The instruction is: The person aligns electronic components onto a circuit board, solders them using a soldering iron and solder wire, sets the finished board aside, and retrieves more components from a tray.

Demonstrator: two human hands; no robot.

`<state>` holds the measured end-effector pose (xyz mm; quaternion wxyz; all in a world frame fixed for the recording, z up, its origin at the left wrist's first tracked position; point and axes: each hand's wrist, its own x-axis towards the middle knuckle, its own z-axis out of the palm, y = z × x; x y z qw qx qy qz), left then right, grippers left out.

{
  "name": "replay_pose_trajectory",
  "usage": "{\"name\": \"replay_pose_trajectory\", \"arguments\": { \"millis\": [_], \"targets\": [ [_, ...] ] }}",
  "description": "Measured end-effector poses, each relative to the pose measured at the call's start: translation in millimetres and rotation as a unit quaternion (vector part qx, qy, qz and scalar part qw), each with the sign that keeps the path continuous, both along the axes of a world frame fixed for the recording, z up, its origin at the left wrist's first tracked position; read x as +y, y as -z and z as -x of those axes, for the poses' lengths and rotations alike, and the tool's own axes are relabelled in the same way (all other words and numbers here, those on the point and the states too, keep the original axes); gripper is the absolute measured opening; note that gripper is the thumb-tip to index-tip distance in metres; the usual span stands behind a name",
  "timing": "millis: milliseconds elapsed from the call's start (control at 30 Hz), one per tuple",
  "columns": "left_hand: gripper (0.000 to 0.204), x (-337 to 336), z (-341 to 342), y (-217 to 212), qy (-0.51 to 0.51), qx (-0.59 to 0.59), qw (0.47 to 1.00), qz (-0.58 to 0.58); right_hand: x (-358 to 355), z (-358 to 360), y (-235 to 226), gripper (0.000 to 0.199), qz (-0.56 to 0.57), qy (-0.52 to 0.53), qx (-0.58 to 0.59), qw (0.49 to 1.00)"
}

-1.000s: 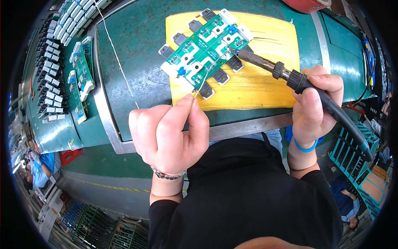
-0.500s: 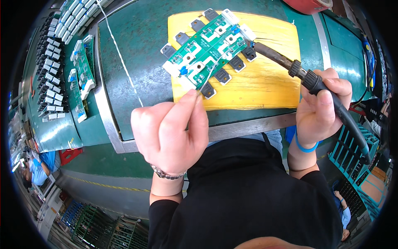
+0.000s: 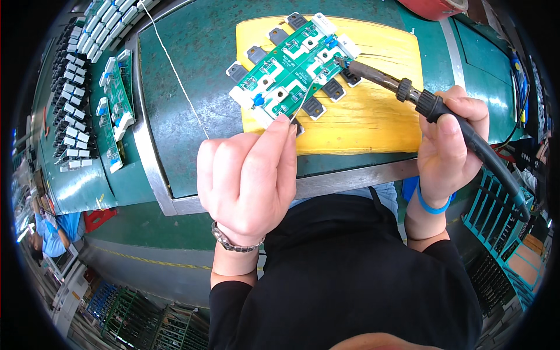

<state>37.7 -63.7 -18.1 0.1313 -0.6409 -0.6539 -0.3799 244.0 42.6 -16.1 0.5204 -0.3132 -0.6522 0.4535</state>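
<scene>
A green circuit board point(image 3: 294, 65) lies at a slant, with black flat transistors point(image 3: 333, 90) sticking out along both long sides and white blocks at its corners. It rests on a yellow pad point(image 3: 373, 131). My left hand point(image 3: 248, 178) pinches a thin solder wire point(image 3: 303, 100), whose end reaches over the board. My right hand point(image 3: 452, 143) is closed round the black handle of a soldering iron point(image 3: 430, 106). The iron's tip points left and sits at the board's right edge, by a transistor; whether it touches a joint is too small to tell.
At left stand rows of black-and-white parts point(image 3: 73, 116) and several finished-looking green boards point(image 3: 119, 87). A metal strip point(image 3: 350, 177) edges the green bench. A red round container point(image 3: 434, 7) is at the far right. Another person point(image 3: 55, 233) in blue sits at far left.
The soldering iron's tip has shifted slightly left onto the board's edge. My left hand has moved a little right and up, carrying the solder wire farther across the board.
</scene>
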Motion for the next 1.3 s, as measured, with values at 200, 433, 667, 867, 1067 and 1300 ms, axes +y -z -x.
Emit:
{"name": "replay_pose_trajectory", "arguments": {
  "millis": [200, 433, 667, 867, 1067, 1300],
  "targets": [
    [0.024, 0, -2, -3, 0.006, -0.008, 1.000, 0.010, 6, 2, -9, 0.023, 0.022, -0.011, -0.014, 1.000],
    [0.022, -4, -1, -2, -0.026, -0.018, 0.999, -0.011, 13, 2, -17, 0.021, 0.090, -0.002, 0.018, 0.996],
    [0.016, -29, 3, -18, -0.101, 0.066, 0.993, 0.009, 3, -4, -23, 0.029, 0.050, 0.015, 0.083, 0.995],
    [0.015, -31, 4, -10, -0.094, -0.006, 0.994, 0.052, -13, -2, -12, 0.029, 0.048, -0.026, 0.079, 0.995],
    [0.028, -30, -3, -4, -0.113, -0.083, 0.989, 0.037, -8, 5, -5, 0.021, 0.052, -0.035, 0.072, 0.995],
    [0.020, -23, 0, -7, -0.091, -0.031, 0.994, 0.048, -6, 10, -1, 0.020, 0.028, -0.021, 0.028, 0.999]
  ]
}}
